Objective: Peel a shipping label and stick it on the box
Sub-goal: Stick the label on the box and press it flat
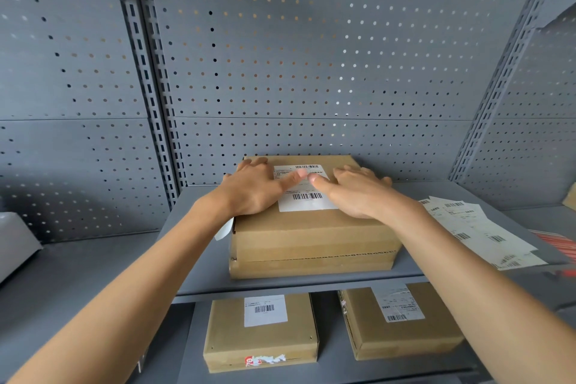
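Observation:
A brown cardboard box (311, 234) sits on the grey shelf, stacked on a second flat box. A white shipping label (307, 201) with barcodes lies flat on its top. My left hand (255, 188) rests palm down on the box's left side, its thumb on the label. My right hand (358, 190) lies palm down on the right side, its thumb tip also on the label. The two thumbs nearly meet. Both hands are spread flat and hold nothing. A white scrap of paper (225, 229) sticks out under my left wrist.
A strip of several shipping labels (480, 231) lies on the shelf (199, 259) to the right. Two labelled boxes (261, 332) (402, 321) stand on the lower shelf. Grey pegboard (296, 56) backs the shelf. A grey device (15, 243) sits far left.

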Tool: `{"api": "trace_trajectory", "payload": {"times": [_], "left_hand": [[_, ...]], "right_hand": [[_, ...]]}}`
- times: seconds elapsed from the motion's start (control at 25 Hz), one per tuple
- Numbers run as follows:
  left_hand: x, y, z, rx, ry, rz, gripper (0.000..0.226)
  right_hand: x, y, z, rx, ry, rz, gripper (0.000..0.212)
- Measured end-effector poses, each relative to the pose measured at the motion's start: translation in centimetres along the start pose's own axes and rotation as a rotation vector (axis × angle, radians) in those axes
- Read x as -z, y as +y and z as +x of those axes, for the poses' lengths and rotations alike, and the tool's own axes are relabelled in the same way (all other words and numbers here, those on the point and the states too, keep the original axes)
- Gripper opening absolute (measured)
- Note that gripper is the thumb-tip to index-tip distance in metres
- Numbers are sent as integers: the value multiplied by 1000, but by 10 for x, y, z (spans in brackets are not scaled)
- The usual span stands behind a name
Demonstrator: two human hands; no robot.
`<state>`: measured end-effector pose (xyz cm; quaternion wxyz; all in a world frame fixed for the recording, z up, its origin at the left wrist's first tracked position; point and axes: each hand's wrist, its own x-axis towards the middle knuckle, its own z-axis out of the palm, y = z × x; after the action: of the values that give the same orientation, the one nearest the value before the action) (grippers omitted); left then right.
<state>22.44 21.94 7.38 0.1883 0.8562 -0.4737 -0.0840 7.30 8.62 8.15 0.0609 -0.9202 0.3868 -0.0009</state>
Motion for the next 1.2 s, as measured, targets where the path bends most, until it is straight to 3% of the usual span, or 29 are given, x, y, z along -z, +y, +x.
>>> {"api": "trace_trajectory", "payload": {"times": [0.28,0.52,0.8,0.96,1.2], "left_hand": [[-7,5,-2,2,-12,109,102],[-4,-3,-4,-80,39,-19,53],[-4,-15,-8,-165,79,-242,53],[-4,-18,-9,-212,94,-230,49],[2,-14,-17,-127,84,-152,36]], "right_hand": [[-5,0,-4,13,-16,-31,83],[-1,7,-7,41,-32,9,63],[-1,15,-9,82,-3,50,53],[1,17,-12,94,15,69,51],[7,15,-25,88,52,74,53]]}}
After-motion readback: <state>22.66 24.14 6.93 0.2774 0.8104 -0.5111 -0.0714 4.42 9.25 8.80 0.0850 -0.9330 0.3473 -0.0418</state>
